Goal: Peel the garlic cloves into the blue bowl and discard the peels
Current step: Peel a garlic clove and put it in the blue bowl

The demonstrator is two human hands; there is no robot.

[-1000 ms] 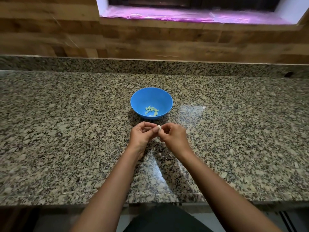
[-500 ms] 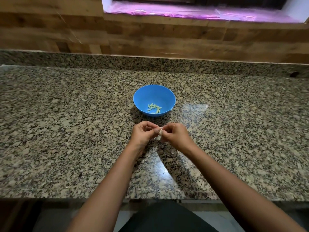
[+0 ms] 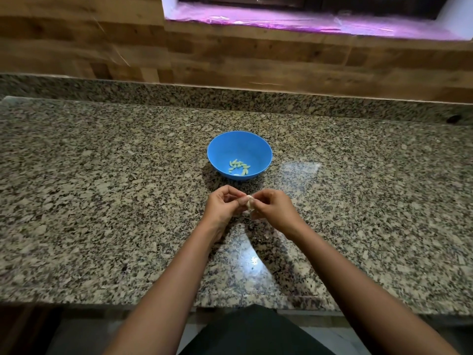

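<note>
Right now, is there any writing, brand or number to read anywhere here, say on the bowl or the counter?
None. The bowl is plain blue, with no label showing.
The counter bears only speckled stone pattern.
The wall and sill carry no text.

A speckled granite countertop (image 3: 107, 201) is spreading across the whole view, its raised granite back lip (image 3: 128, 92) running along the far edge behind the blue bowl (image 3: 261, 160). The blue bowl is sitting directly on the stone, roughly midway between the left and right ends, and is holding a small cluster of pale peeled garlic cloves (image 3: 239, 167) at its bottom. Nearer than the bowl, a bright patch of reflected light (image 3: 252, 254) is glaring on the polished surface, with a fainter sheen just right of the bowl.
</note>
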